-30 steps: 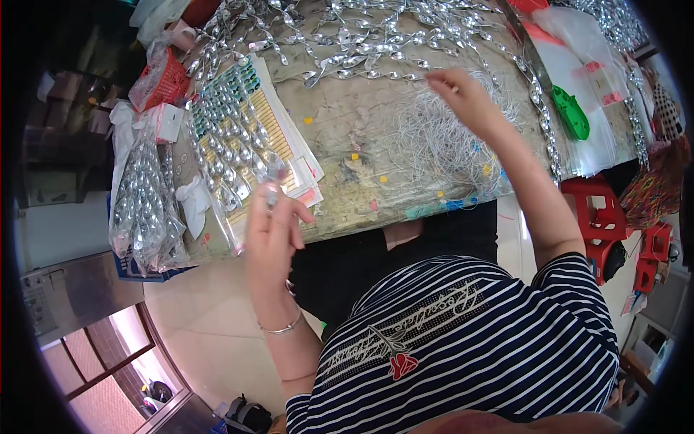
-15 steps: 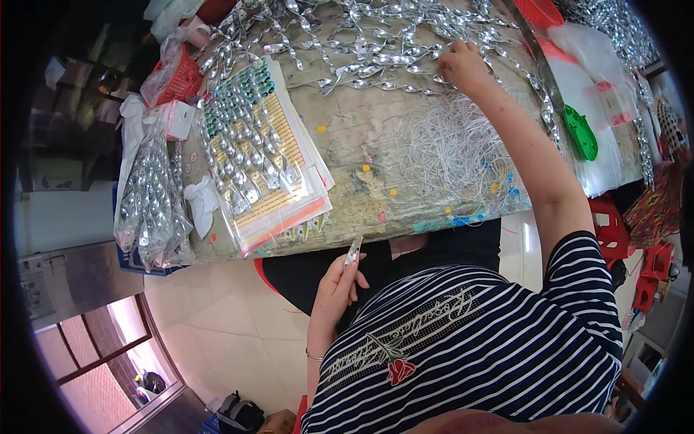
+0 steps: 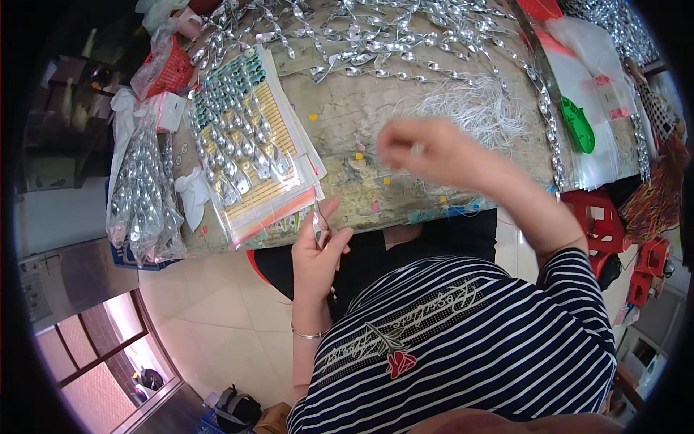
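At the table's near edge my left hand (image 3: 318,257) is closed around a twisted silver strip (image 3: 319,226), which sticks up past the thumb. Over the middle of the table is my right hand (image 3: 426,150), smeared by motion. Its fingers look bent, but whether anything is between them does not show. Beyond it to the right lies a loose heap of thin white strings (image 3: 491,108). Many silver spiral strips (image 3: 383,49) spread across the far side. Left of my hands, more silver spirals rest on a stack of yellow-striped sheets (image 3: 278,130) in clear sleeves.
A clear bag of silver spirals (image 3: 144,192) hangs at the table's left edge, below a red basket (image 3: 173,69). A green plastic tray (image 3: 577,125) and clear bags (image 3: 600,69) are at the right. Red stools (image 3: 596,217) stand beside the table. Small yellow scraps dot the tabletop (image 3: 340,145).
My right hand has left the far silver spirals and come nearer and to the left. My left hand has shifted left and slightly up with its strip. The string heap has changed shape.
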### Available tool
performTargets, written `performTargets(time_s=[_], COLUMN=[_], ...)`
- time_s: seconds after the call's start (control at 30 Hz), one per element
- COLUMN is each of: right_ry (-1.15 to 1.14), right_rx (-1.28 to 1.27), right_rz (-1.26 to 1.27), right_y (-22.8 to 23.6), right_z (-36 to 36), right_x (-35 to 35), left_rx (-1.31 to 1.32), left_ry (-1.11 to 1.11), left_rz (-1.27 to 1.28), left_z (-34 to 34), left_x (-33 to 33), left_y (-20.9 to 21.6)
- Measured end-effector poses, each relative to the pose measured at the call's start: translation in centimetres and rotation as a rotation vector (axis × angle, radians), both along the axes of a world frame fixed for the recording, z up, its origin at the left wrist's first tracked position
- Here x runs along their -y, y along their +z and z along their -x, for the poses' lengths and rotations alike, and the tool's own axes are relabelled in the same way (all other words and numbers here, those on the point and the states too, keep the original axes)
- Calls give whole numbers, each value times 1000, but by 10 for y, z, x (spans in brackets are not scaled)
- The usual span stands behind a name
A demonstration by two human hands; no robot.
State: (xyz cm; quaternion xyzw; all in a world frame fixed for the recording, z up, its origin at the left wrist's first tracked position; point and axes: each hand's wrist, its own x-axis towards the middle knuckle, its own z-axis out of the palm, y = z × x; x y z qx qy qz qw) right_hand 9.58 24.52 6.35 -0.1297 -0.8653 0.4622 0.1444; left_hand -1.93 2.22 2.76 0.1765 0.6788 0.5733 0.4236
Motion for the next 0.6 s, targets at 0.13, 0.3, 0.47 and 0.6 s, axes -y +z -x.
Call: performTargets(time_s=[0.13,0.3,0.47,0.6], right_ry=[123,156,87,51], right_rx=[-14,165,214,206], right_rz=[53,428,448,353], right_y=[-40,-34,-38,-39], right_z=[8,7,2,3], right_x=[61,72,67,68], left_rx=[-9,-62,-11,79], left_ry=[-76,-84,-60,-24], left_rz=[7,153,124,80], left_z=[-5,-2,1,0], left_x=[-4,8,12,15], left_y=[-2,-8,-11,-12])
